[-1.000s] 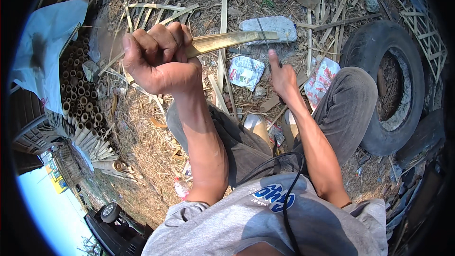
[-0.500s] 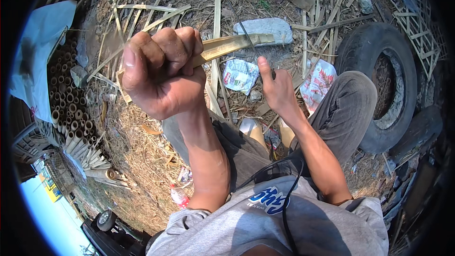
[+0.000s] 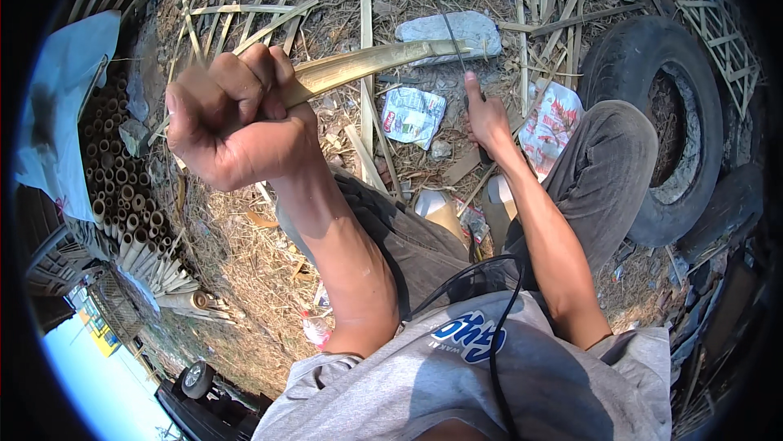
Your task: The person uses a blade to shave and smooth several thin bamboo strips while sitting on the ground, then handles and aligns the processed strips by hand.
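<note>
My left hand [image 3: 245, 127] is closed in a fist around a split bamboo strip [image 3: 359, 64], which points to the right and thins toward its far end. In my right hand [image 3: 488, 124] is the dark handle of a knife [image 3: 455, 33] with a long, narrow blade pointing away from me. The blade crosses the strip near its thin end; whether they touch I cannot tell. A pale stone block [image 3: 485, 33] lies on the ground beneath that end. My right thumb is stretched along the knife toward the blade.
To the right lies an old tyre [image 3: 603, 57], close to my bent knee. Bamboo slats [image 3: 365, 8] and litter, including a crumpled wrapper [image 3: 413, 117], are scattered on straw-covered ground. Cut bamboo tubes [image 3: 130, 204] are stacked at the left under a pale blue sheet [image 3: 69, 106].
My left hand has moved left with the bamboo strip. My right hand has shifted slightly right and away from me, and the knife blade stands more nearly upright in view.
</note>
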`<state>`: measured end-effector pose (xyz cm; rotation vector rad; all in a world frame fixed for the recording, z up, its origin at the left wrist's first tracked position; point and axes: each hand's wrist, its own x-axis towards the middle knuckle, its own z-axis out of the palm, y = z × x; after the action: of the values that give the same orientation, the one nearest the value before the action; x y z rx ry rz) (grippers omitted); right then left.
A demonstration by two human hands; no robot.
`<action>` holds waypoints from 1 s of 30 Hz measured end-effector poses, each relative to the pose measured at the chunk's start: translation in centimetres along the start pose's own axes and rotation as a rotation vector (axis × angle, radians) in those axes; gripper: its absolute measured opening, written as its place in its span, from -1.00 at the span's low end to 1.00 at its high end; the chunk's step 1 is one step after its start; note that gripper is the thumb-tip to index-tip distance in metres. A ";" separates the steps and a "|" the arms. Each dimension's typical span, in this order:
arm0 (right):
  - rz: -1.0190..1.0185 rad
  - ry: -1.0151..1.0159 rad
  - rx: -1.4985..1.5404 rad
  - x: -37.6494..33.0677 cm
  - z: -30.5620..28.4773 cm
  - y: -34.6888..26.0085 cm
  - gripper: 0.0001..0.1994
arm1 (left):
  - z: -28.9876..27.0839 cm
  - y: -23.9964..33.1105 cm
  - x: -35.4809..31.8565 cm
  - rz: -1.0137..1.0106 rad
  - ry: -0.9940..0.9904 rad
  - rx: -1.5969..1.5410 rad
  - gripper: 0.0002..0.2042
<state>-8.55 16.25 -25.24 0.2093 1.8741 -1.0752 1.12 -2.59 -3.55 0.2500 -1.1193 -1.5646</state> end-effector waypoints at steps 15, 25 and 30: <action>-0.376 0.189 -0.367 -0.6 1.5 2.2 -0.16 | -2.6 0.0 0.8 0.044 0.087 0.052 -0.56; -0.070 0.003 -0.251 -4.1 -0.9 0.8 -0.11 | -5.2 -0.2 1.9 0.068 0.182 0.146 -0.59; -0.192 -0.042 -0.490 -15.5 -3.1 -4.4 -0.22 | -5.0 -0.3 1.2 0.107 0.182 0.164 -0.60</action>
<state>-4.34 20.23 -9.89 -0.2777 2.0857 -0.7031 3.92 -6.22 -5.94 0.4268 -1.0999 -1.3300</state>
